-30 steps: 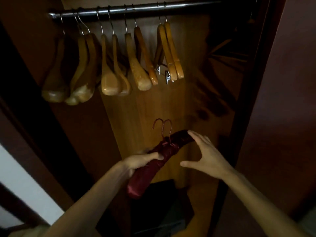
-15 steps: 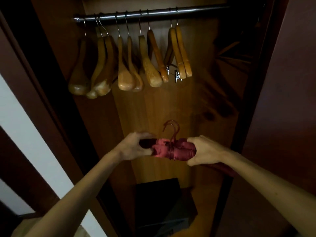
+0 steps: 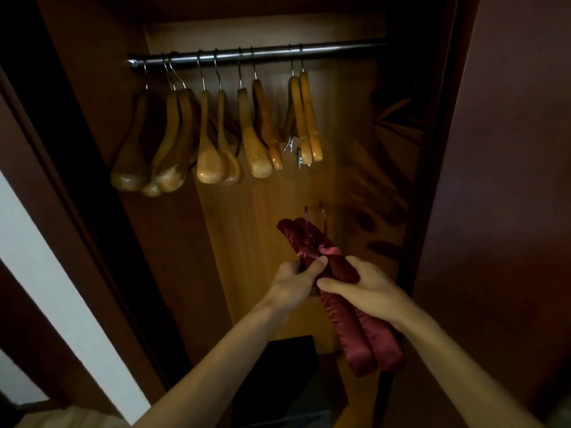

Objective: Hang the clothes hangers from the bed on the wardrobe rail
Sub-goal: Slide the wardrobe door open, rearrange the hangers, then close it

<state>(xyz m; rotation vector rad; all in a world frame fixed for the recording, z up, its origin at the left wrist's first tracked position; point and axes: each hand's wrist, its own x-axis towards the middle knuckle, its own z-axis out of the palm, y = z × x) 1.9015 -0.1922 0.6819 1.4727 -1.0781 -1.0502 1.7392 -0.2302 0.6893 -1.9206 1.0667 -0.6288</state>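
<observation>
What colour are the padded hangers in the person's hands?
Dark red, shiny satin padded hangers, seen in the head view.

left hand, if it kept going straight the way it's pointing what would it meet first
Gripping the red padded hangers, the left hand points up and into the wardrobe; probably the wooden back panel first, below the wooden hangers. Depth is unclear.

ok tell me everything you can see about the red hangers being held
Two padded hangers lie side by side, covered in shiny dark red, satin-like fabric, with a small bow near the middle. Their reddish hooks point up toward the rail, blurred. They slant down to the right, below the wooden hangers. The left hand and right hand both grip them mid-length.
</observation>
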